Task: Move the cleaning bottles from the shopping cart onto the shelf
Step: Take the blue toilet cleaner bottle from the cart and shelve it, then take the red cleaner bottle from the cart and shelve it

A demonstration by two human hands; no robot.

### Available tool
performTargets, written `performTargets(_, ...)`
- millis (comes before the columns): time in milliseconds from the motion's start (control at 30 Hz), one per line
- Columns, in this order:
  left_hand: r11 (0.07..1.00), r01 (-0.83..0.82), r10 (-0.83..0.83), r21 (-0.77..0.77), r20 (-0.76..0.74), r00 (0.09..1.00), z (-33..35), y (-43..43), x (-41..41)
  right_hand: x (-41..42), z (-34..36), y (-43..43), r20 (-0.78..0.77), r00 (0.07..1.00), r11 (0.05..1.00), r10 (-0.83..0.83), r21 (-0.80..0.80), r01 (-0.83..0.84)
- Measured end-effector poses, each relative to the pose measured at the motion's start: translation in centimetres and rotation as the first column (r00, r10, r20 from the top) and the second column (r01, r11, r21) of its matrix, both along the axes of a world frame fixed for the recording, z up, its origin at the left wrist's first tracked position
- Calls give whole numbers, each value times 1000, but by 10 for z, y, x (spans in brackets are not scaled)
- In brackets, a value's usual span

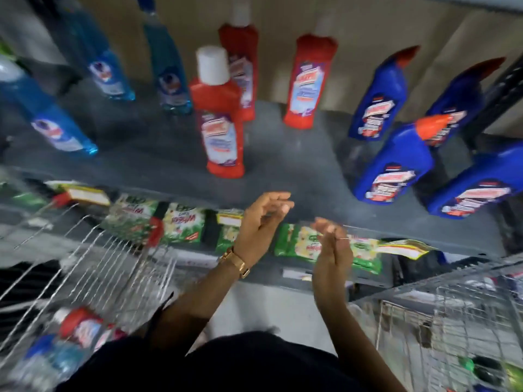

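Three red bottles stand upright on the grey shelf; the nearest red bottle has a white cap. Light blue bottles stand to its left and dark blue bottles with orange caps to its right. My left hand, with a gold watch on the wrist, hovers empty just before the shelf's front edge, fingers apart. My right hand is beside it, also empty with fingers loosely apart. The wire shopping cart at lower left holds a red bottle and a blue bottle.
Green detergent packets lie on the lower shelf under the shelf's front edge, which carries yellow price tags. A second wire cart stands at lower right. The frame is motion-blurred.
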State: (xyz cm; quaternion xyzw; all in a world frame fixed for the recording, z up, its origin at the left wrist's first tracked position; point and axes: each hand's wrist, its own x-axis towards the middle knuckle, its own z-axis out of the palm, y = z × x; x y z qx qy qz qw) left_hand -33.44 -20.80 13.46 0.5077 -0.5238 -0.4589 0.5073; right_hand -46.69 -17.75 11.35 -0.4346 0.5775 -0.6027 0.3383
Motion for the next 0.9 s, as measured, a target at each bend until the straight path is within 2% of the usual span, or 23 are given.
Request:
performTargets(100,988,-158,157,-1,53,986,-1,46,70,60,-3,19,-107,933,937,344,102,-334)
performTargets(200,935,-352,343,35,156,926,-14,98,156,125,-12,32,-113,776,777,621,221,-590)
performTargets(267,860,-496,465,117,221,857,-37,132,210,170,-20,40,-132,662,668,738,279,-689)
performTargets(367,644,-666,572,377,341,746,-89,187,291,249,-35,54,-169,506,533,845,334,-778)
performTargets(433,516,-652,558,556,359,748,-127,216,327,295,-51,59,-294,402,489,867,358,-795)
performTargets(533,277,-592,501,757,412,761,-177,242,359,351,-84,63,-543,135,437,829,477,-763)
performTargets(567,238,-580,453,779,439,776,-190,246,363,363,-92,64,-587,54,425,808,517,-743)
performTargets(600,238,-577,402,781,462,791,-201,247,366,368,-97,65,-642,-15,438,766,540,-718)
performTargets(667,179,-561,392,808,465,794,-227,248,376,379,-108,66,-724,-126,477,678,564,-674)
performTargets(733,114,-524,429,844,434,792,-259,249,384,382,-113,65,-739,-184,475,648,582,-660)
performTargets(800,131,-520,450,844,417,790,-251,244,383,384,-115,64,-726,-255,443,639,618,-650)
performTargets(833,138,-503,533,853,364,764,-251,243,382,384,-115,63,-717,-282,435,637,637,-637)
performTargets(900,95,-428,615,899,285,735,-248,240,377,383,-114,64,-729,-300,452,615,637,-624)
